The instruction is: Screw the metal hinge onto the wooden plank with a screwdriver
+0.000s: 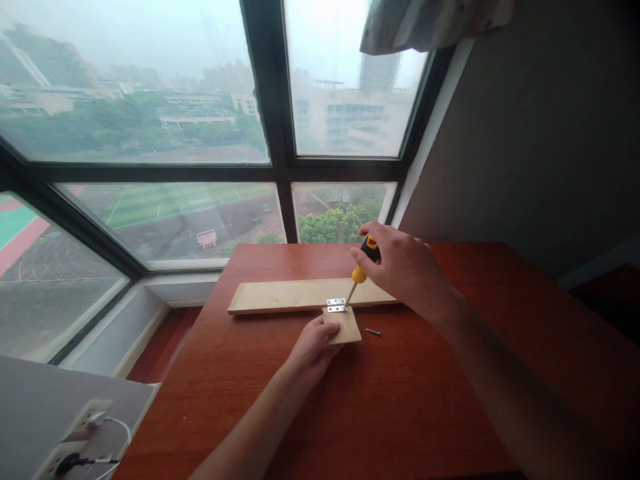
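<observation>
My right hand (405,260) is closed round the black and yellow handle of a screwdriver (359,274), which is tilted with its shaft pointing down. Its tip meets the right end of a silver metal hinge (337,305). Under the hinge's near leaf lies a small square wooden block (346,327), pinched by my left hand (315,343), thumb on top and fingers beneath. The far leaf lies at the near edge of a long pale wooden board (280,295). To the right of the block, a small dark screw (373,331) rests on the table.
The reddish-brown wooden table (400,407) stretches under everything, up to large dark-framed windows (280,172). A grey wall (525,133) rises at the right. Power sockets (87,421) with plugged-in cables are at the lower left. A patterned cloth (430,23) hangs at the top.
</observation>
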The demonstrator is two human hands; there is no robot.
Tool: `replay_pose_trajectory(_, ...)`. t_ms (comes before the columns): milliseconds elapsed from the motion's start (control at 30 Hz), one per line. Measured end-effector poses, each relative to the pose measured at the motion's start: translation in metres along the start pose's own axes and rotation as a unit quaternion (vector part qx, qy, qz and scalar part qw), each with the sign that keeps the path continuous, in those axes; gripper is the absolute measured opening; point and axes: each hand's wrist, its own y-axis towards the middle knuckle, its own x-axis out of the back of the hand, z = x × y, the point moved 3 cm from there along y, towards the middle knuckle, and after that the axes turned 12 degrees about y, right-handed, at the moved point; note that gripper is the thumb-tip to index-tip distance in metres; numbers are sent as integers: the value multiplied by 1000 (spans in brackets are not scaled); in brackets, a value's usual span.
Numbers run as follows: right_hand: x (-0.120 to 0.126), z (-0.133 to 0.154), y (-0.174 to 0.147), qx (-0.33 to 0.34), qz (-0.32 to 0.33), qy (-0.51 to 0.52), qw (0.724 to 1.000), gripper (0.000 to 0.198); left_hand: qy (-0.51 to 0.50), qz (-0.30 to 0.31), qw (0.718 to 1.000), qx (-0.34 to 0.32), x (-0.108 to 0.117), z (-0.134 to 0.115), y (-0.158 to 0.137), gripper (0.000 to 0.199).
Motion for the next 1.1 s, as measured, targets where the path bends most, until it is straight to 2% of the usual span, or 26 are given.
replay_pose_trajectory(67,0,-1,0,3,3,5,1000,26,0,0,1000,0,0,0,0,24)
replay_pose_trajectory(267,1,1,-1,48,24,46,997,46,-2,-6,1000,1,-1,0,-1,25)
replay_pose_trajectory(400,0,0,0,30,13,35,999,33,-3,-8,1000,3,-1,0,-2,25)
replay_pose_trajectory(533,-3,-2,1,32,8,31,999,29,-3,-10,1000,3,-2,-1,-2,25)
replay_pose_trajectory(733,-4,-4,2,23,7,29,999,33,2,-13,1000,6,-2,-2,-3,25)
replay_pose_trajectory(900,-3,0,0,31,15,44,998,48,-3,-13,1000,5,-3,-2,-3,24)
replay_pose_trajectory(1033,-2,-1,0,0,0,-16,1000,41,-3,-12,1000,4,-2,-2,-2,24)
replay_pose_trajectory(1100,-3,-2,0,1,3,-11,1000,37,0,-11,1000,4,-2,-1,-2,24)
